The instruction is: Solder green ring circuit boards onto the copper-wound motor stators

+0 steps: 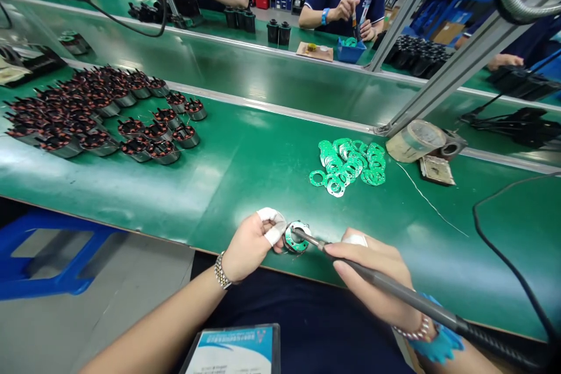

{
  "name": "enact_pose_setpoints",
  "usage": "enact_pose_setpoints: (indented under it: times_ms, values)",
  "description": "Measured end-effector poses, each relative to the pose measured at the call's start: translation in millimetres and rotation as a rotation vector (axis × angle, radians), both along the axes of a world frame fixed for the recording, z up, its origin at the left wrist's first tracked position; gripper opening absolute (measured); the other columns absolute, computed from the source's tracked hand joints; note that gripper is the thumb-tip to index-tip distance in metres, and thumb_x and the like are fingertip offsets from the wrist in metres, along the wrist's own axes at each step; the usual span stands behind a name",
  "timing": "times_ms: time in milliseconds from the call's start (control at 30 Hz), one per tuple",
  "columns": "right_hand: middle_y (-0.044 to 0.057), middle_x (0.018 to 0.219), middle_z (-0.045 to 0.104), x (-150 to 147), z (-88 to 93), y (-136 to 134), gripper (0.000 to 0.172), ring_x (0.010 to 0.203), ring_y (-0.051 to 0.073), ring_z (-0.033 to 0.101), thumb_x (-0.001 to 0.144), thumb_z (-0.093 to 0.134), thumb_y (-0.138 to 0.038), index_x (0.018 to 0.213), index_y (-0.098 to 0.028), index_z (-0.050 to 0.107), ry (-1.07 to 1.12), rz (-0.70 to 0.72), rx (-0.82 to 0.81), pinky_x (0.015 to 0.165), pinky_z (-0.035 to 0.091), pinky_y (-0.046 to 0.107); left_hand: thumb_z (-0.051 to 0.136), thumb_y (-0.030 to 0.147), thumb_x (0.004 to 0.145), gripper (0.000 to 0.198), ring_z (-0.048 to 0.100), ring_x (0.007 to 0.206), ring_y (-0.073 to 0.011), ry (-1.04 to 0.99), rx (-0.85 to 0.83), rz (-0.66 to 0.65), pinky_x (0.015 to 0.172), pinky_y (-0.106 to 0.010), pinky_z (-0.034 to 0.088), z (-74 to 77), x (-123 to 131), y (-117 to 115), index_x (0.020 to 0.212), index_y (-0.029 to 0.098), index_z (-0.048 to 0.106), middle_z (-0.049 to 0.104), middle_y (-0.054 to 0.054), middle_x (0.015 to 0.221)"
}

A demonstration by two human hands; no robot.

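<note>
My left hand (256, 241), with white coverings on its thumb and a finger, is closed at the left side of a motor stator (287, 245). A green ring-shaped circuit board (301, 237) sits on top of the stator, near the table's front edge. My right hand (377, 274) grips a soldering iron (385, 284) like a pen. The iron's tip reaches the left inner part of the ring board; whether it touches the board or a wire is too small to tell.
A pile of green ring boards (348, 163) lies beyond my right hand. Many wound stators (65, 108) crowd the left. At back right stand a round container (415, 140) and a small square tin (437, 170). A black cable (495, 251) hangs at right. Co-workers sit across a metal-framed divider (280, 106).
</note>
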State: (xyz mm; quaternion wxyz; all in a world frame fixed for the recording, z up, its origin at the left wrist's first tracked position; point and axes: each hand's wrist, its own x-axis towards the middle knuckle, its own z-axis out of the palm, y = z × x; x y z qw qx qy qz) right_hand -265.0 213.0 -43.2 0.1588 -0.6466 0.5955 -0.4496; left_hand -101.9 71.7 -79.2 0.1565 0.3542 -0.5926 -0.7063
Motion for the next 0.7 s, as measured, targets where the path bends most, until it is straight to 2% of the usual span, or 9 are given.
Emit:
enact_pose_setpoints:
  times_ms: [367, 567, 700]
  values:
    - [0.002, 0.061, 0.055, 2, 0.3, -4, 0.024, 0.053, 0.013, 0.049, 0.077, 0.054, -0.010, 0.097, -0.019, 0.063, 0.010, 0.014, 0.013, 0.050, 0.040, 0.027, 0.056, 0.034, 0.076, 0.020, 0.052, 0.046, -0.0089, -0.022, -0.015, 0.022, 0.052, -0.022, 0.046, 1.5, -2, 0, 0.076, 0.015, 0.050, 0.054, 0.004, 0.050]
    - [0.004, 0.069, 0.059, -3, 1.6, -1, 0.025, 0.058, 0.015, 0.053, 0.077, 0.055, -0.012, 0.100, -0.021, 0.062, 0.046, -0.021, 0.012, 0.052, 0.043, 0.028, 0.056, 0.033, 0.076, 0.019, 0.052, 0.046, -0.0089, -0.034, -0.019, 0.017, 0.052, -0.022, 0.045, 3.5, -2, -1, 0.074, 0.015, 0.051, 0.055, 0.004, 0.050]
    - [0.003, 0.072, 0.062, -4, -1.5, -12, 0.021, 0.063, 0.015, 0.058, 0.081, 0.053, -0.016, 0.101, -0.022, 0.057, 0.075, -0.024, -0.026, 0.058, 0.047, 0.026, 0.056, 0.033, 0.077, 0.019, 0.052, 0.046, -0.0086, -0.028, -0.020, 0.009, 0.052, -0.021, 0.044, 2.4, -1, -1, 0.074, 0.015, 0.050, 0.055, 0.004, 0.050]
